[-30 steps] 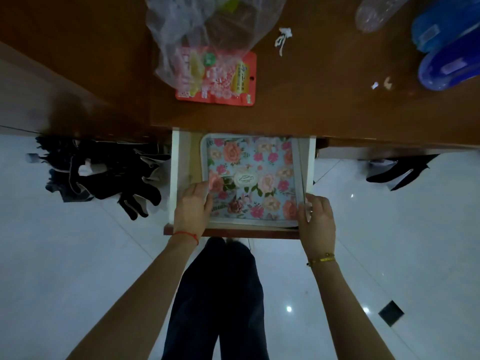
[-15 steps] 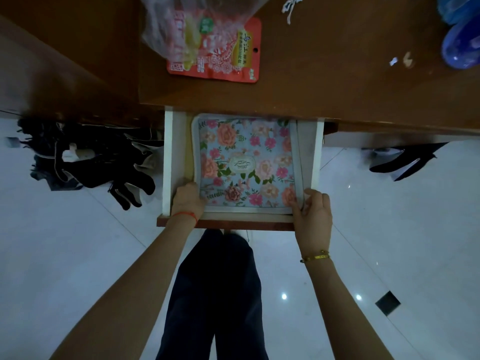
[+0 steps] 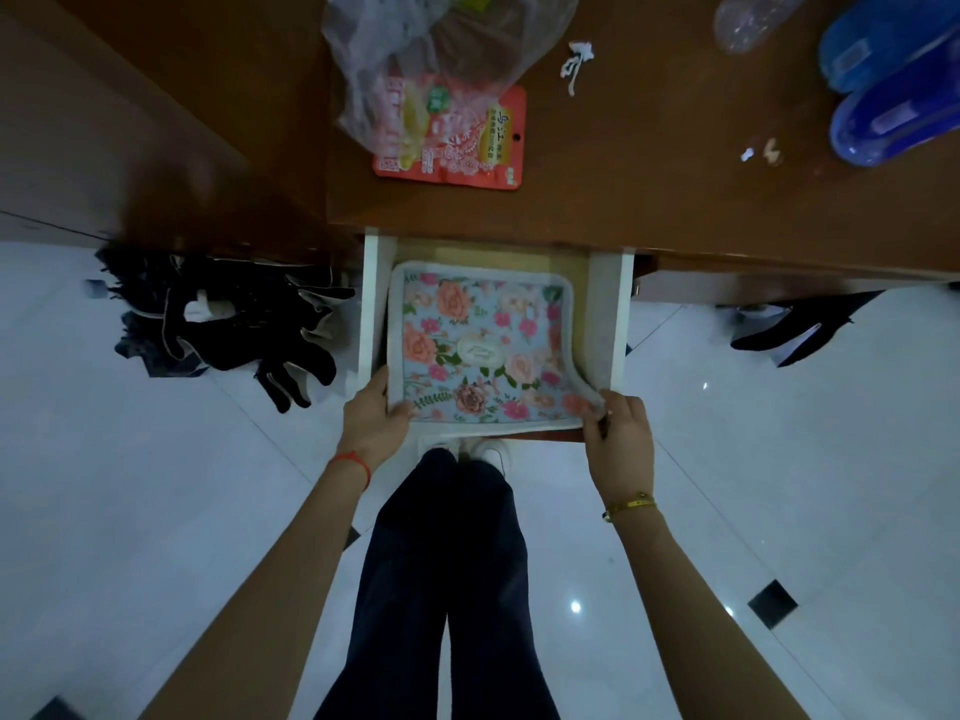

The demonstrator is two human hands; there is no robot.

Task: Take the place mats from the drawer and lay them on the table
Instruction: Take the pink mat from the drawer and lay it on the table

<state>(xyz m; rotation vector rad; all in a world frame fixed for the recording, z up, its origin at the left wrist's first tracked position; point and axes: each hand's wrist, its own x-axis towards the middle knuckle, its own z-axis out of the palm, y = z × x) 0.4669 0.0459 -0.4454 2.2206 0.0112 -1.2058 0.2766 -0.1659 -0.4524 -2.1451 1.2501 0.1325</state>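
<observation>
A floral place mat (image 3: 480,345) with a grey border lies in the open white drawer (image 3: 370,304) under the brown table (image 3: 649,189). My left hand (image 3: 371,415) grips the mat's near left corner. My right hand (image 3: 618,433) pinches its near right corner, which curls up off the drawer. The near edge of the mat hangs over the drawer front. Whether more mats lie beneath it is hidden.
On the table sit a clear plastic bag (image 3: 441,49) over a red snack packet (image 3: 457,137), a white scrap (image 3: 575,65), a clear bottle (image 3: 753,18) and blue slippers (image 3: 898,85). Black gloves (image 3: 244,324) lie on the white floor at left. My legs (image 3: 441,589) stand below the drawer.
Both hands have taken hold of the mat's near corners and drawn it toward me, lifting its right corner. The mat's far edge now shows clear of the table.
</observation>
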